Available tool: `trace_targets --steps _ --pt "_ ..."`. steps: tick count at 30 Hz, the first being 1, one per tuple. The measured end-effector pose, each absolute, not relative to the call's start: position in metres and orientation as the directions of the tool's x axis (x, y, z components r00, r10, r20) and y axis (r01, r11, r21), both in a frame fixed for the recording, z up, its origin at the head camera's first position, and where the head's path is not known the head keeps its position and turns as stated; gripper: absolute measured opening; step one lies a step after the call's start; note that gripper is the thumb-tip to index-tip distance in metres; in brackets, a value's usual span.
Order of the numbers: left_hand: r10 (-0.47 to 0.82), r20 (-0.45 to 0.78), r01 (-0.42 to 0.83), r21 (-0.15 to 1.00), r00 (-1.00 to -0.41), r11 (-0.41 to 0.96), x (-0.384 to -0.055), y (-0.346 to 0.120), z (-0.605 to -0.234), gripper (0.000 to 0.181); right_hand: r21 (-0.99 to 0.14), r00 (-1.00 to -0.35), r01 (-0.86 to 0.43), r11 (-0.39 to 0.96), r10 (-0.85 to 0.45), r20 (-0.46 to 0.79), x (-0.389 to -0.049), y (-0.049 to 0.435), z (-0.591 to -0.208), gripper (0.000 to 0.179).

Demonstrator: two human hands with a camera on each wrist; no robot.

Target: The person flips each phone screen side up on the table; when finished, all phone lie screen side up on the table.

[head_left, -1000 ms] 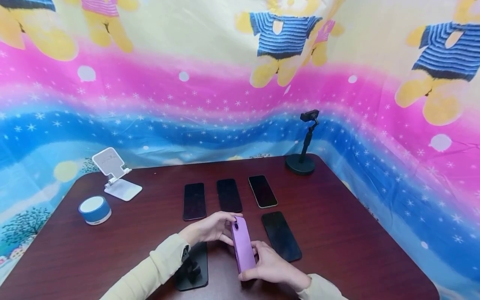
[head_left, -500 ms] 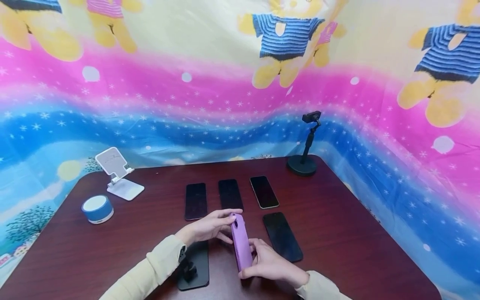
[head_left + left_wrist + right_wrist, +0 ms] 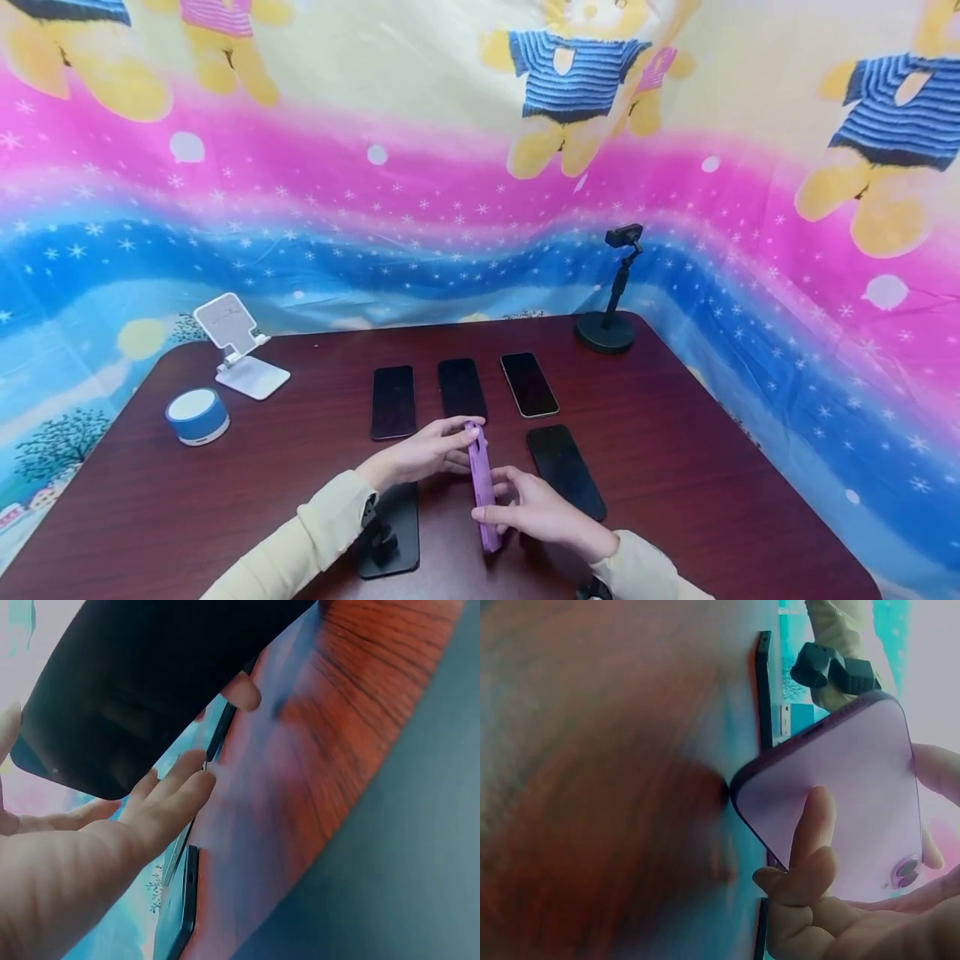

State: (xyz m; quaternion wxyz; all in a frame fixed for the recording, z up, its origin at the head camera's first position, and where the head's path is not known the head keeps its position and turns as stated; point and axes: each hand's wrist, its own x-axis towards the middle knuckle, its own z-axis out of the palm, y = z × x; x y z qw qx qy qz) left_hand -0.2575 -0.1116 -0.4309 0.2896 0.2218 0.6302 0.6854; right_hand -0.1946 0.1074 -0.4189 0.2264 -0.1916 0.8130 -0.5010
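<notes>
A purple phone (image 3: 483,496) is held over the middle of the table, turned so its narrow edge faces the head camera. My left hand (image 3: 423,454) grips its far end between thumb and fingers. Nearer me, my right hand (image 3: 534,507) pinches the phone's side, thumb on the near edge. The left wrist view shows the dark screen (image 3: 150,690). From the right wrist, the purple back (image 3: 862,772) with its camera lenses (image 3: 906,870) is visible, and a finger (image 3: 814,825) lies across it. One phone corner is low, close over the tabletop.
Face-up dark phones lie around: one (image 3: 393,402), another (image 3: 461,387) and a third (image 3: 529,383) in a back row, a fourth (image 3: 566,472) at right. Another (image 3: 401,521) lies under the left wrist. A white stand (image 3: 251,377), blue speaker (image 3: 197,417) and black stand (image 3: 604,330) stand farther off.
The purple phone has turned from showing its back to standing edge-on in the head view. My right hand has shifted slightly up along it; the left hand keeps its hold at the far end.
</notes>
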Motion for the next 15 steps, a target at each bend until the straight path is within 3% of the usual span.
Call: trace_targets --steps 6,15 --pt "0.672 -0.083 -0.164 0.985 -0.736 -0.057 -0.254 -0.107 -0.427 0.078 -0.917 -0.845 -0.071 0.391 -0.512 -0.153 -0.200 0.105 -0.414 0.062" --pt "0.613 -0.083 -0.107 0.994 -0.786 -0.004 -0.251 -0.101 -0.425 0.073 -0.907 -0.881 -0.101 0.410 -0.460 -0.110 -0.207 0.102 -0.410 0.058"
